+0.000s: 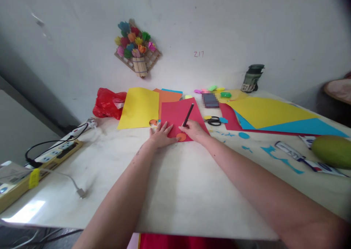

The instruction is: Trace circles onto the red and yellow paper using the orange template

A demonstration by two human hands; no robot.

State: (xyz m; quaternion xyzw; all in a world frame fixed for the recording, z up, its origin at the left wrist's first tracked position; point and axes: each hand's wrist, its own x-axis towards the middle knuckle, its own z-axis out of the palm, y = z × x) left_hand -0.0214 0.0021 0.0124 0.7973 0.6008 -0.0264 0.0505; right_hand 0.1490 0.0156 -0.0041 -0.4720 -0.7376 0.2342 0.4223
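Observation:
A red sheet of paper [177, 112] lies on the table in front of me. On its near edge rests a small orange paper circle [181, 136]. My left hand [161, 136] is spread flat over the sheet's lower left corner, its thumb reaching to the circle. A black pen [188, 114] is pinched in my right hand [195, 130], leaning up and to the right. The pen's tip is hidden behind the fingers, just above the circle. Black-handled scissors [214, 121] lie right of the red sheet, beside small blue and yellow paper pieces.
Yellow paper [141, 108] and a red plastic bag [108, 103] lie to the left. Larger yellow [270, 112] and blue sheets [315, 126] spread right, near blue scraps [282, 159], a glue tube [290, 150] and a green fruit [333, 151]. A power strip [55, 154] lines the left edge; a bottle [252, 78] stands behind.

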